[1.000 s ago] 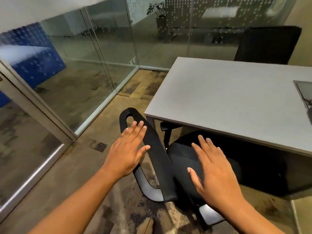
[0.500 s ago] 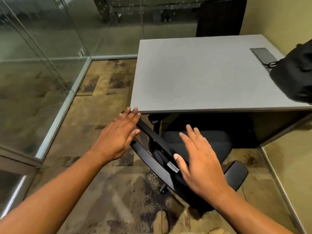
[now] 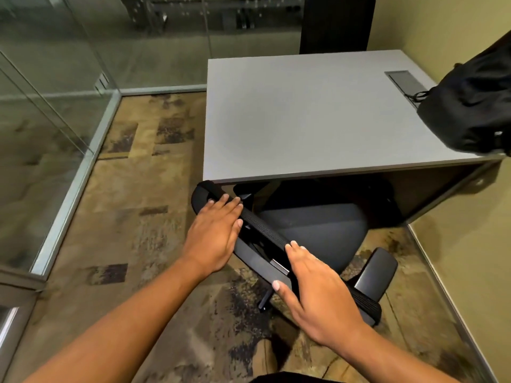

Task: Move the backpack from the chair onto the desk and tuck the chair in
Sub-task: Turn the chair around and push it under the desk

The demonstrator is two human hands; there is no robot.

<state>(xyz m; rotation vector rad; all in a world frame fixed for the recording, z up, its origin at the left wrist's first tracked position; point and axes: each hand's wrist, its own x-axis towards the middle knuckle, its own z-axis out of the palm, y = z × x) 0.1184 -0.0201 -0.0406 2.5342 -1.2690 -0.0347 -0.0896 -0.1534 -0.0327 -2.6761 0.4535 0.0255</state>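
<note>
A black backpack (image 3: 470,106) stands on the right end of the grey desk (image 3: 304,114), partly cut off by the frame edge. The black office chair (image 3: 318,230) stands in front of the desk, its seat partly under the desktop and its backrest (image 3: 262,233) angled towards me. My left hand (image 3: 215,233) lies on the left part of the backrest's top edge, fingers over it. My right hand (image 3: 318,294) holds the right part of that edge, thumb on the near side. The chair's base is hidden.
A second black chair (image 3: 337,23) stands behind the desk. Glass partitions (image 3: 55,106) run along the left, and a yellow-green wall (image 3: 470,244) closes the right side close to the chair's armrest (image 3: 376,272). A grey cable hatch (image 3: 403,81) sits in the desktop. Patterned carpet covers the floor.
Both hands have come down from hovering onto the backrest's top edge. The view has swung right, so the backpack on the desk now shows, and the chair sits nearer the desk.
</note>
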